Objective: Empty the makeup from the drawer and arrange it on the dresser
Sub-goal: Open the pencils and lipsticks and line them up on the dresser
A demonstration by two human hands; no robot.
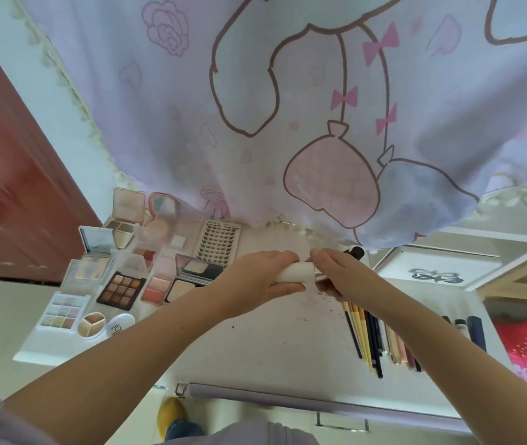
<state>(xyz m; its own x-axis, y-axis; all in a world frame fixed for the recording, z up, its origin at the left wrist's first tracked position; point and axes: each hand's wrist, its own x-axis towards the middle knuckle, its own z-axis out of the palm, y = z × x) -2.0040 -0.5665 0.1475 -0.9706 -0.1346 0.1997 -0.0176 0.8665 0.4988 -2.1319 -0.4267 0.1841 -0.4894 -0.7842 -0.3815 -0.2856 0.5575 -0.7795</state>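
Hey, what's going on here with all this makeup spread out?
A person is laying makeup out on a white dresser top. The left hand grips a white rounded item, while the right hand holds a dark-tipped brush against it. Open palettes and a lash tray sit grouped on the left. Pencils and brushes lie in a row on the right.

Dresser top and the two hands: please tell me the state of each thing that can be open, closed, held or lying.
White tube: held by both hands above the dresser.
Left hand: grips the tube's body.
Right hand: fingers pinch the tube's end.
Brown eyeshadow palette: open, lying flat.
Lash tray: lying flat.
Pencils: lying side by side.
Drawer: seems closed.
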